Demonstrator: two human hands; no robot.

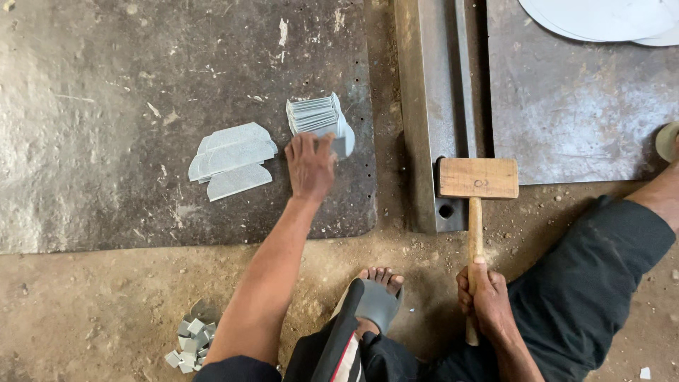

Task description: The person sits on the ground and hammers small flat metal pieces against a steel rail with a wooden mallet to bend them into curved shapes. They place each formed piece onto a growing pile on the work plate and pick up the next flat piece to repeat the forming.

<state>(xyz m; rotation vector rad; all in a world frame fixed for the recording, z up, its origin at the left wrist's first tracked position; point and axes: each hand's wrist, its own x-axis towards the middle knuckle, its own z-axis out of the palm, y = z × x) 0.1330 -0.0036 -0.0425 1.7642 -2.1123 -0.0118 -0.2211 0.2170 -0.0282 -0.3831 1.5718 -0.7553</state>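
Left hand (310, 164) fingers pressing down on fanned metal blanks stack (320, 120); loose curved blanks (232, 157) lying left of fingers. Right hand (482, 298) fingers clenching wooden mallet (475, 185).

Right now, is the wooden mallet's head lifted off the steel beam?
No, the wooden mallet rests its head on the steel beam while the right hand grips the handle.

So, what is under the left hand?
The left hand rests on a fanned stack of grey metal pieces lying on the dark steel plate. The stack's near edge is covered by the fingers.
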